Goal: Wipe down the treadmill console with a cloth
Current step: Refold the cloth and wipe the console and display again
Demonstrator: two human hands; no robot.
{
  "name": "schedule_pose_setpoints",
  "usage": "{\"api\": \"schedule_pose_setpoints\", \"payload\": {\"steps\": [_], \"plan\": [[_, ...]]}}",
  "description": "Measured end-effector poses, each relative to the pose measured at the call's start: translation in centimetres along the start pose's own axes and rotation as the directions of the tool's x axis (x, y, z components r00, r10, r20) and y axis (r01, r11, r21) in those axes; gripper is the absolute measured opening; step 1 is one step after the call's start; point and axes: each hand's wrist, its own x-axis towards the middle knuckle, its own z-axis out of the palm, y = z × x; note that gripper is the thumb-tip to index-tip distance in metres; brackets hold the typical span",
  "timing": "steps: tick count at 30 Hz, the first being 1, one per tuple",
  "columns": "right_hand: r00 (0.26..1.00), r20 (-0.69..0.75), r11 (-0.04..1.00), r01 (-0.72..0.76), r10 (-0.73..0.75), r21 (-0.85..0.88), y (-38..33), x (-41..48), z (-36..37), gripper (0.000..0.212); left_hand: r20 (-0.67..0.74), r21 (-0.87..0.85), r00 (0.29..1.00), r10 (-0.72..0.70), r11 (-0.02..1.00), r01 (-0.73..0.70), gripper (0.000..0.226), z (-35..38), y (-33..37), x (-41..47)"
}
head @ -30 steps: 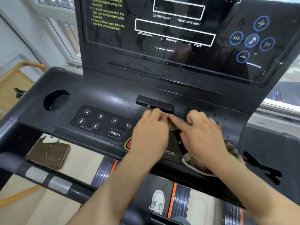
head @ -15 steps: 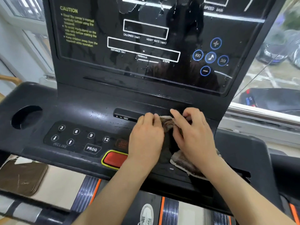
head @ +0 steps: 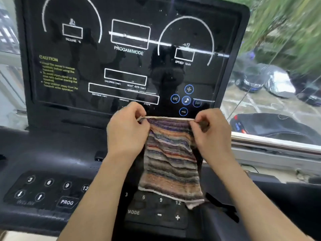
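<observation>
A striped, multicoloured cloth (head: 171, 159) hangs spread out in front of the black treadmill console (head: 55, 150). My left hand (head: 126, 131) pinches its top left corner and my right hand (head: 211, 131) pinches its top right corner. The top edge is stretched flat between them. The cloth's lower edge dangles just above the right keypad (head: 154, 209). The upright glossy display panel (head: 121, 53) stands behind my hands, with water spots and streaks on it.
The left keypad (head: 46, 192) with number, incline and PROG buttons lies at lower left. A window sill (head: 278, 148) runs to the right of the console, with parked cars (head: 257, 84) and greenery outside below.
Both hands have lifted the bunched cloth off the lower console and pulled it open by its top corners. The view has tilted up, showing the whole display.
</observation>
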Motion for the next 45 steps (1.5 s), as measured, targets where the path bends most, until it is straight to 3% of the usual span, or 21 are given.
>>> {"api": "schedule_pose_setpoints", "payload": {"steps": [2,4,6,8,13,17,24,29,35,39,45], "plan": [[0.987,-0.121,0.991,0.099,-0.109,-0.086,-0.3,0.1,1.3,0.009,-0.142,0.095,0.981,0.130,0.989,-0.117,0.023,0.7,0.7,0.5],[0.972,-0.142,0.975,0.164,-0.185,-0.146,-0.5,-1.2,2.7,0.008,-0.175,0.092,0.941,0.288,0.957,-0.276,0.019,2.3,1.1,-0.8],[0.964,-0.086,0.956,0.232,-0.251,-0.179,0.0,-3.0,3.8,0.019,-0.119,0.042,0.890,0.440,0.898,-0.438,0.011,4.7,0.7,-2.8],[0.941,0.019,0.901,0.330,-0.339,-0.282,1.1,-4.8,4.3,0.034,-0.066,0.008,0.870,0.488,0.873,-0.488,0.015,6.8,-0.3,-4.1],[0.933,0.182,0.831,0.359,-0.310,-0.426,2.3,-2.7,4.2,0.057,-0.044,0.095,0.801,0.597,0.801,-0.591,0.031,7.9,-0.9,-2.4],[0.949,0.130,0.816,0.312,-0.286,-0.486,0.9,5.1,2.8,0.058,-0.009,0.242,0.821,0.571,0.798,-0.552,0.053,7.0,2.7,2.8],[0.962,-0.031,0.809,0.210,-0.271,-0.549,-1.5,18.6,-0.8,0.060,-0.118,0.354,0.774,0.622,0.754,-0.553,0.052,4.6,11.5,13.5],[0.973,-0.107,0.845,0.120,-0.205,-0.521,-0.3,13.7,0.6,0.059,-0.084,0.379,0.766,0.638,0.731,-0.567,0.052,6.3,9.8,10.4],[0.996,-0.033,0.847,0.050,-0.080,-0.529,4.1,1.8,2.2,0.060,0.103,0.368,0.736,0.669,0.662,-0.653,0.059,10.0,4.4,1.0],[0.997,-0.071,0.819,-0.012,-0.035,-0.574,3.2,4.2,1.0,0.059,0.116,0.361,0.710,0.694,0.637,-0.681,0.062,9.2,6.1,3.1],[0.969,-0.220,0.783,-0.051,-0.111,-0.619,0.6,13.3,-2.0,0.049,-0.008,0.375,0.681,0.733,0.633,-0.677,0.053,7.4,12.0,10.6]]}}
